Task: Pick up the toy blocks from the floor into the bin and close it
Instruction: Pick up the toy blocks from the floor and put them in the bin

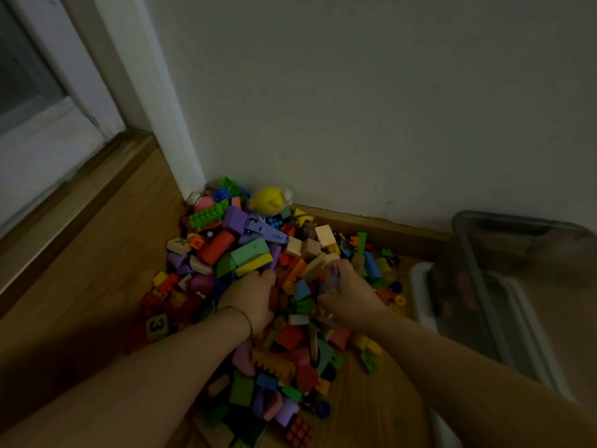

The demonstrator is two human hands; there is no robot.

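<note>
The toy blocks lie heaped on the floor in the corner, against the wall; the bin stands to the right of the heap, near it but apart, uncovered, with a white piece at its near edge that may be its lid. The two hands are down in the middle of the pile, close together but not touching; the left hand has its fingers sunk among the blocks, and the right hand is blurred at the fingertips, so I cannot tell whether either has closed on anything. My guess is that a two-handed scoop is being gathered. The risk lies in the carry: the pieces are small, smooth-looking and of mixed shapes, so a loose double handful may shed blocks between the palms on the way across; the rounded beads could roll away over the bare wood. The light is dim, too; strays at the pile's dark near side would be easy to miss.
</note>
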